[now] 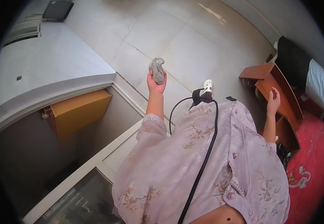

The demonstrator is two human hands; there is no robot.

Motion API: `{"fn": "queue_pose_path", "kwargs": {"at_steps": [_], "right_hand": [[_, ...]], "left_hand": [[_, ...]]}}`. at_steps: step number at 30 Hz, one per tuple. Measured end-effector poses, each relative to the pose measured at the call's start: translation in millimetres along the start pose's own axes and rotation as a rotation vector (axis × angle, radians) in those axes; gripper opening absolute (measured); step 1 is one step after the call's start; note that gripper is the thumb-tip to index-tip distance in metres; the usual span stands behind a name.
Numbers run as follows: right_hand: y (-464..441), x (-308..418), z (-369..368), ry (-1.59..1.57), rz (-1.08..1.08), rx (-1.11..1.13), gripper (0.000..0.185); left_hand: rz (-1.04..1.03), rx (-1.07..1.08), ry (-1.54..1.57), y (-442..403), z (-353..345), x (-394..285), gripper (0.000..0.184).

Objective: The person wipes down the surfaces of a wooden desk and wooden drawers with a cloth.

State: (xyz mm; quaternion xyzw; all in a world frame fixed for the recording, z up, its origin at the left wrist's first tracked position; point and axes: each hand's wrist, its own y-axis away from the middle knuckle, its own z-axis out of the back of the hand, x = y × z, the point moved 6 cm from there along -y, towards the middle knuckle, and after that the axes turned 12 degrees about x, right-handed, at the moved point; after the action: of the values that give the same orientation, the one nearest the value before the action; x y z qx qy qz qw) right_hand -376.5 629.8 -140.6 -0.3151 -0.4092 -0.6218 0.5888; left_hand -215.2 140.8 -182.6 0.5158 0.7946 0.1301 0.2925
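A crumpled grey cloth (157,70) is gripped in my left hand (156,84), held out in front over the pale tiled floor. My right hand (274,101) is off to the right, near the curved brown wooden furniture; its fingers are loosely bent and apart, with nothing visible in them. A black cord (207,155) hangs down over the light floral garment (191,160). One white shoe (207,86) shows beyond the hem.
At the left is a white wall (50,59) above a yellow-brown box (80,112). A white-framed glass door (83,198) stands lower left. Wooden shelving (283,91), a white bag (319,84) and a red patterned carpet (315,160) lie at the right.
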Motion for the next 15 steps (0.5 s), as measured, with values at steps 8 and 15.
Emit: {"fn": "queue_pose_path", "kwargs": {"at_steps": [8,15], "right_hand": [[-109.6,60.1,-110.1,-0.072,0.192,0.209,0.016],[-155.8,106.7,-181.6,-0.082,0.240,0.361,0.009]], "left_hand": [[-0.242,-0.073,0.063,1.0,72.9,-42.2,0.024],[-0.362,-0.141,0.076,-15.5,132.1,-67.4,0.028]]}}
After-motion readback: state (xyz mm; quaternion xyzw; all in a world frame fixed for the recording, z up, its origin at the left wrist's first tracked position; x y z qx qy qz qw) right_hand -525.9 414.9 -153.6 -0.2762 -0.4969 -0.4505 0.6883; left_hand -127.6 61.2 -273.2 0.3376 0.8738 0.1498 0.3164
